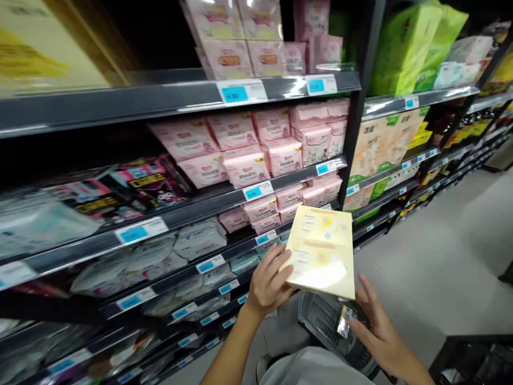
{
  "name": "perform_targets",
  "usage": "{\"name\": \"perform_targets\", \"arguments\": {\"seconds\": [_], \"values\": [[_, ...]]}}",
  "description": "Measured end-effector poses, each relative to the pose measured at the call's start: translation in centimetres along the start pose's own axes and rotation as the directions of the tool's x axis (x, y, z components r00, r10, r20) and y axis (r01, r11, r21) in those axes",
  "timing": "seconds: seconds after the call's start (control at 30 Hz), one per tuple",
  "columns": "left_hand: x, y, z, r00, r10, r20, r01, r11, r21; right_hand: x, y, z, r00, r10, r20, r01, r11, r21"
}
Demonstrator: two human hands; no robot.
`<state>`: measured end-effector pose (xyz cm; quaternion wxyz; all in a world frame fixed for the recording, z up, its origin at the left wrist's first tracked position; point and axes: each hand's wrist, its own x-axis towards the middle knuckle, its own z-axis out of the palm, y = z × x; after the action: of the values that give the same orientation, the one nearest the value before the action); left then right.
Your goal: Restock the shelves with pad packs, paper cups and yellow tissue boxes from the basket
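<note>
My left hand (269,284) is closed on the left edge of a pale yellow box-shaped pack (320,248) with a glossy wrapping and two matching printed halves. The pack is tilted in front of me, above a grey shopping basket (320,315). By its lower right corner is my right hand (377,329), with thumb and fingers apart. A small shiny silver piece (344,322) shows at the right thumb's tip; whether the thumb touches it or it lies in the basket I cannot tell. The lower end of the basket is partly hidden by my right hand and clothing.
Shelves with price tags run along the left and ahead. They carry pink packs (246,166), dark pink-printed bags (152,182), grey-white bags (200,239) and large green packs (409,48). Grey floor (420,267) stretches to the right, with a dark crate-like object (473,358) at bottom right.
</note>
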<state>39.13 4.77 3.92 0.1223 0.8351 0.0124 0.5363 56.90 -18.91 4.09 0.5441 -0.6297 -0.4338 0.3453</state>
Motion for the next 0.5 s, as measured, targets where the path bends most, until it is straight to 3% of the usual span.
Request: {"name": "perform_targets", "arguments": {"seconds": [0.03,0.07,0.1,0.13,0.17,0.2,0.23,0.27,0.33,0.37,0.5], "values": [[0.5,0.3,-0.9,0.982,-0.177,-0.063,0.173,0.983,-0.06,0.7,-0.5,0.6,0.996,-0.079,-0.027,0.081,0.996,0.046],[0.9,0.5,-1.8,0.914,-0.384,-0.127,0.365,0.919,-0.149,1.5,-1.0,1.4,0.987,-0.144,-0.066,0.15,0.983,0.104],[1.3,0.8,-2.7,0.79,-0.591,-0.162,0.542,0.798,-0.264,2.2,-1.3,2.2,0.977,-0.18,-0.113,0.196,0.968,0.156],[1.6,0.9,-3.6,0.632,-0.759,-0.159,0.667,0.636,-0.387,3.0,-1.6,3.1,0.969,-0.184,-0.162,0.214,0.957,0.193],[1.9,1.0,-4.5,0.472,-0.873,-0.122,0.731,0.465,-0.499,3.6,-1.7,3.9,0.964,-0.165,-0.207,0.21,0.953,0.218],[2.2,0.9,-5.4,0.34,-0.938,-0.063,0.747,0.31,-0.588,4.2,-1.7,4.7,0.962,-0.131,-0.241,0.188,0.953,0.235],[2.3,0.7,-6.3,0.242,-0.97,-0.009,0.729,0.188,-0.658,4.7,-1.6,5.5,0.96,-0.098,-0.263,0.167,0.953,0.252],[2.4,0.5,-7.1,0.172,-0.984,0.036,0.698,0.096,-0.709,5.0,-1.6,6.2,0.961,-0.07,-0.269,0.145,0.952,0.269],[2.5,-0.1,-8.6,0.082,-0.994,0.071,0.633,-0.003,-0.774,5.5,-1.5,7.5,0.968,-0.028,-0.251,0.103,0.951,0.29],[2.4,-0.3,-9.3,0.057,-0.995,0.077,0.611,-0.026,-0.791,5.7,-1.5,8.1,0.971,-0.017,-0.237,0.088,0.952,0.293],[2.1,-1.0,-11.5,0.058,-0.997,0.041,0.578,0.0,-0.816,6.3,-1.4,9.9,0.983,-0.011,-0.182,0.064,0.956,0.288]]}}
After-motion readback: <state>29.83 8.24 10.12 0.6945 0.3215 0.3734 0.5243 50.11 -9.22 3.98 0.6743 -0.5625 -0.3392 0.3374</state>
